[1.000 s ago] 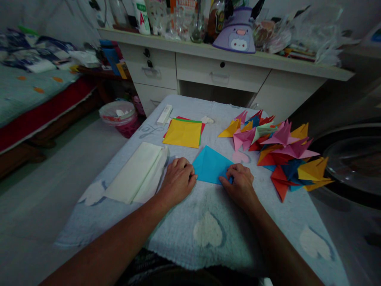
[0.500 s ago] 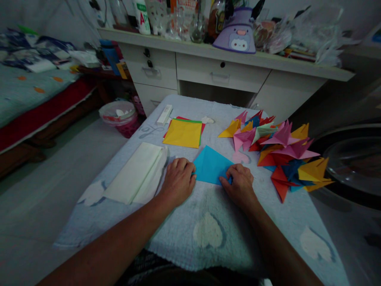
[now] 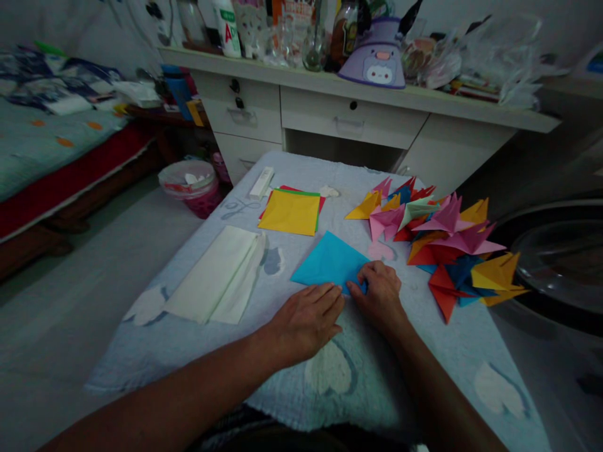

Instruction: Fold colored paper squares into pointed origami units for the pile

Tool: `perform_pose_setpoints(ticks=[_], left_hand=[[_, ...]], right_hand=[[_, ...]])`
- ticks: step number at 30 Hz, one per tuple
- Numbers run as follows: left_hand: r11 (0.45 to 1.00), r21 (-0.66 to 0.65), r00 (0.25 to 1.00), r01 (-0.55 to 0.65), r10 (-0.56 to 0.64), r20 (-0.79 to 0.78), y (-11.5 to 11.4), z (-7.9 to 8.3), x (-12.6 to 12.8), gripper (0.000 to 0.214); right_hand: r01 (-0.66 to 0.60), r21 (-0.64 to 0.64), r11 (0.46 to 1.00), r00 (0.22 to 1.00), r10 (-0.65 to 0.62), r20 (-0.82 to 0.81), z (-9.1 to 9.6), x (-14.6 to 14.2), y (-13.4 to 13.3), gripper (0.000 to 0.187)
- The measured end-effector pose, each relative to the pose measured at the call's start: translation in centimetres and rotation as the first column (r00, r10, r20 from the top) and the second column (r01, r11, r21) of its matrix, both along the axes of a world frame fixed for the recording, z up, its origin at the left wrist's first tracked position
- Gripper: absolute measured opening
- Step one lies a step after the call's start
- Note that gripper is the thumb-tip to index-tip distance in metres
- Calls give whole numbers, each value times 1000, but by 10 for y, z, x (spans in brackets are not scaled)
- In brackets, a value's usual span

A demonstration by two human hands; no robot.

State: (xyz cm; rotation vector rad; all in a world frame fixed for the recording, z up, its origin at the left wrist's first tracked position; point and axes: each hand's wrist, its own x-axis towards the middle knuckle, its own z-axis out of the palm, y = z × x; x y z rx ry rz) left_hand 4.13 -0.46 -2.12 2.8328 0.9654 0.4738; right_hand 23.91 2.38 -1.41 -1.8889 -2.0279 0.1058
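Note:
A blue paper triangle [image 3: 327, 260] lies folded on the light blue cloth [image 3: 330, 370] over the table. My right hand [image 3: 379, 298] pinches its near right corner with curled fingers. My left hand [image 3: 308, 320] lies flat, fingers stretched out, with the fingertips on the triangle's near edge right next to my right hand. To the right sits a pile of folded paper shapes [image 3: 447, 245] in pink, red, yellow and blue.
A stack of square sheets, yellow on top [image 3: 291, 211], lies beyond the triangle. A folded white cloth [image 3: 219, 276] is at the left, a small white box [image 3: 262, 182] farther back. Behind stand a cluttered desk [image 3: 358, 113], a pink bin [image 3: 190, 185] and a bed [image 3: 42, 150].
My left hand has left the triangle's left corner and slid right along the near edge toward my right hand, opening flat. The right hand has stayed on its corner.

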Motion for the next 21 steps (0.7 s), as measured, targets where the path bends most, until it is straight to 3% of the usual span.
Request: perform_pose_setpoints(ticks=[9,21], left_hand=[[992,-82,995,-98,96,-36,-10,0,-7,64],[981,-181,998,-67,63,-28,-5,5,-15,72]], right_hand=[[-22,29,999,1000,21,6,1,1,-1,13],[-14,-1,1000,1000,14,9,-2,3,1,14]])
